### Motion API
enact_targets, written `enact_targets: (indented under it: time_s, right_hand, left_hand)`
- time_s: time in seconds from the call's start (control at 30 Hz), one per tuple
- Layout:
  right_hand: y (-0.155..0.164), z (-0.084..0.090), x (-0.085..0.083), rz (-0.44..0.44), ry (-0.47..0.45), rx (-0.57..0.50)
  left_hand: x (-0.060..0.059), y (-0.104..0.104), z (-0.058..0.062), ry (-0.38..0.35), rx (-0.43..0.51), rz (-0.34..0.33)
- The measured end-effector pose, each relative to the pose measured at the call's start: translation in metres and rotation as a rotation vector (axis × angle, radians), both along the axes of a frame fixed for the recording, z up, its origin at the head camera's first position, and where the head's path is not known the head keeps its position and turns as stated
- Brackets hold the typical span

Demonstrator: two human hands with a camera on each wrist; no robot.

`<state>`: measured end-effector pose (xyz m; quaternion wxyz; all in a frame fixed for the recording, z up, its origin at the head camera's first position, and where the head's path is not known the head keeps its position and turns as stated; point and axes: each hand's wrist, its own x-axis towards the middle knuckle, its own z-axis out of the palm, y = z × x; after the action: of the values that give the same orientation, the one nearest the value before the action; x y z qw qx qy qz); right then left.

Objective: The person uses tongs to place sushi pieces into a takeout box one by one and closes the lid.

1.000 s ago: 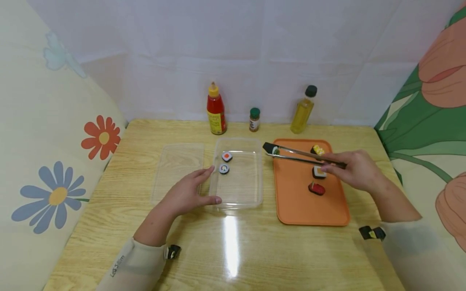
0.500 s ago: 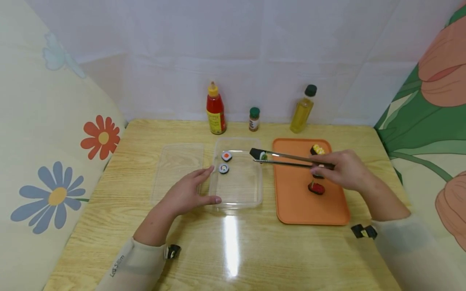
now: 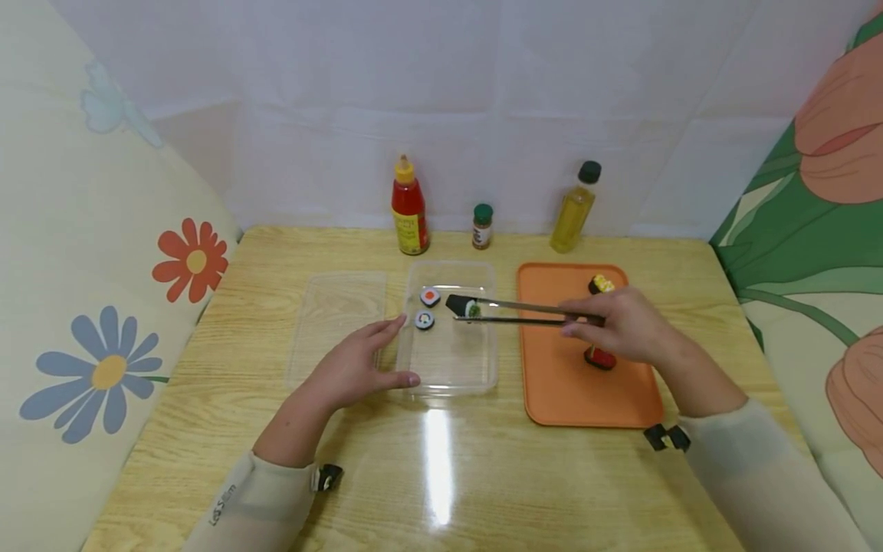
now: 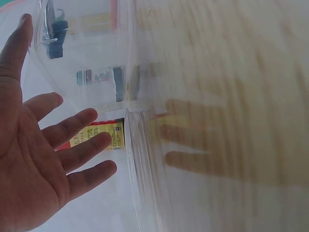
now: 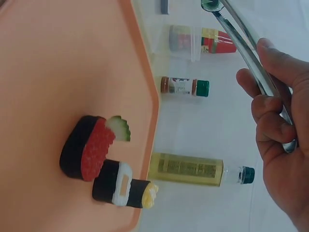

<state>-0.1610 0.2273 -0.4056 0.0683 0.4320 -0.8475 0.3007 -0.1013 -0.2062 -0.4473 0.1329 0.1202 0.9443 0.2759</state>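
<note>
My right hand (image 3: 621, 326) grips metal tongs (image 3: 527, 309), fingers wrapped round them in the right wrist view. Between the tong tips is a dark sushi hand roll (image 3: 462, 307) with white and green filling, held over the clear plastic container (image 3: 451, 387). Two round sushi rolls, one with an orange centre (image 3: 430, 297) and one with a mixed centre (image 3: 424, 320), lie at the container's left side. My left hand (image 3: 359, 364) is spread at the container's left wall, thumb at the near corner, and holds nothing. Its fingers appear straight in the left wrist view.
Right of the container lies an orange tray (image 3: 572, 399) bearing red-topped sushi (image 5: 89, 150), white-topped sushi (image 5: 113, 183) and yellow-topped sushi (image 3: 602, 284). A clear lid (image 3: 338, 307) lies left. Behind stand a red sauce bottle (image 3: 410, 215), a spice jar (image 3: 481, 228) and an oil bottle (image 3: 574, 211).
My right hand has moved left with the tongs, carrying the hand roll from the tray's far left corner to over the container. My left hand has stayed in place.
</note>
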Motion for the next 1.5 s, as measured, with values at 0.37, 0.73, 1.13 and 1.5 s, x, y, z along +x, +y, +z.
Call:
enact_targets:
  time_s: [0.37,0.73,1.13,1.5]
  right_hand:
    - [-0.016,-0.004,-0.001,0.006,-0.036,0.032]
    - [-0.033,-0.005,0.001,0.037,-0.124,0.114]
    - [-0.049,-0.004,0.000,0.094,-0.177,0.191]
    - [-0.068,0.003,-0.005,0.116,-0.165,0.277]
  left_hand:
    - [0.000,0.000,-0.002,0.009,0.001,0.000]
    - [0.002,0.000,0.000,0.011,0.004,0.006]
    - [0.002,0.000,0.001,0.015,0.005,-0.001]
    - [0.001,0.000,0.000,0.004,-0.005,-0.001]
